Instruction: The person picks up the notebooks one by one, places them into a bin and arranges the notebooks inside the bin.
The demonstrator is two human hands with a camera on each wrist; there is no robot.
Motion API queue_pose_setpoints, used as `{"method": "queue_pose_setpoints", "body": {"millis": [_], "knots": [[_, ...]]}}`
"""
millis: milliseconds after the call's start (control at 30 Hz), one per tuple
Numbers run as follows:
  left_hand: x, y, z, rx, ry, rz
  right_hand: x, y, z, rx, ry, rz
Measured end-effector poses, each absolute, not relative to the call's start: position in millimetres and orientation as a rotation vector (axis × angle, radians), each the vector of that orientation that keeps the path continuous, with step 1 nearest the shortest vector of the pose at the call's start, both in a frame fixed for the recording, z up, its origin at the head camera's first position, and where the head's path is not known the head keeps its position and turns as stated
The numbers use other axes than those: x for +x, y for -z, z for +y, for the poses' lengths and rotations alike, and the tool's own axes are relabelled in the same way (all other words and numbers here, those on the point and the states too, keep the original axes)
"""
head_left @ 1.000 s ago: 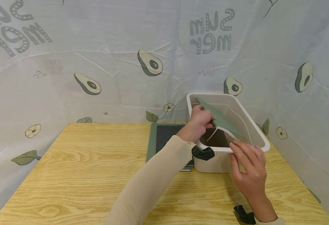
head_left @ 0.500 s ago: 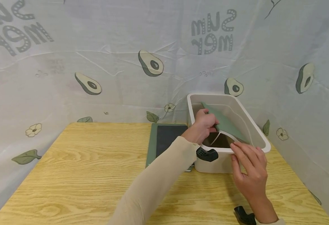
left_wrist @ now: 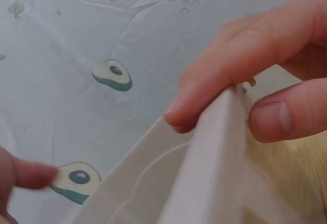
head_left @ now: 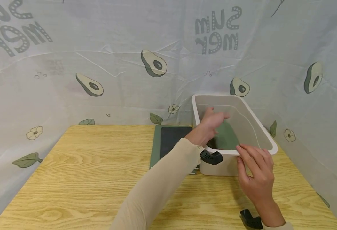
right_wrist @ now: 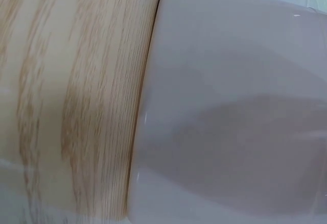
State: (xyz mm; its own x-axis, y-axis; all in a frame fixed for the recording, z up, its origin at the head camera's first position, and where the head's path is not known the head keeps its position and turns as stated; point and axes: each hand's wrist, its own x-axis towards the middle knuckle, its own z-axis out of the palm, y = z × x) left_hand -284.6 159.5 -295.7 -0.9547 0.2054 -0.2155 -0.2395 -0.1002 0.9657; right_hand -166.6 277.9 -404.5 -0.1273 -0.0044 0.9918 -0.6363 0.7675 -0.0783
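Observation:
Inside the pale storage bin (head_left: 260, 132), a flat green-covered book (head_left: 225, 135) lies low down. My left hand (head_left: 210, 123) is over the bin's left part with fingers spread, holding nothing; it is slightly blurred. In the left wrist view, blurred left fingers (left_wrist: 33, 174) show at the lower left. My right hand (head_left: 256, 171) grips the bin's near rim, fingers over the edge and thumb on the outer side. The left wrist view shows these right fingers (left_wrist: 214, 76) over the rim. In the right wrist view the bin's outer wall (right_wrist: 230, 101) fills most of the picture.
Left of the bin, a dark-panelled green book (head_left: 156, 145) lies on the wooden table (head_left: 85, 179), partly hidden by the left forearm. A printed cloth (head_left: 113, 64) hangs behind the table and along its sides. Dark wrist mounts (head_left: 211, 157) sit on both wrists.
The green book, held tilted by my left hand earlier, has been let go and has dropped lower into the bin. The left fingers have spread. My right hand stays on the rim.

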Motion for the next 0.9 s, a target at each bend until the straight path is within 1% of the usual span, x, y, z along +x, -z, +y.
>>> {"method": "queue_pose_setpoints", "body": {"millis": [200, 300, 633, 767, 900], "knots": [[-281.2, 277.7, 153.7, 0.096, -2.207, 1.751, -164.2, 401.0, 275.4, 0.527, -0.586, -1.62], [-279.8, 272.4, 152.4, 0.122, -2.213, 1.733, -163.6, 399.8, 274.6, 0.522, -0.587, -1.618], [-278.5, 273.0, 150.5, 0.164, -2.192, 1.819, -165.4, 406.7, 279.3, 0.51, -0.582, -1.633], [-279.7, 273.6, 149.4, 0.316, -2.015, 2.082, -165.5, 407.6, 279.7, 0.51, -0.58, -1.634], [-279.3, 277.9, 143.8, 0.625, -1.567, 2.542, -166.1, 408.2, 280.4, 0.518, -0.577, -1.631]]}}
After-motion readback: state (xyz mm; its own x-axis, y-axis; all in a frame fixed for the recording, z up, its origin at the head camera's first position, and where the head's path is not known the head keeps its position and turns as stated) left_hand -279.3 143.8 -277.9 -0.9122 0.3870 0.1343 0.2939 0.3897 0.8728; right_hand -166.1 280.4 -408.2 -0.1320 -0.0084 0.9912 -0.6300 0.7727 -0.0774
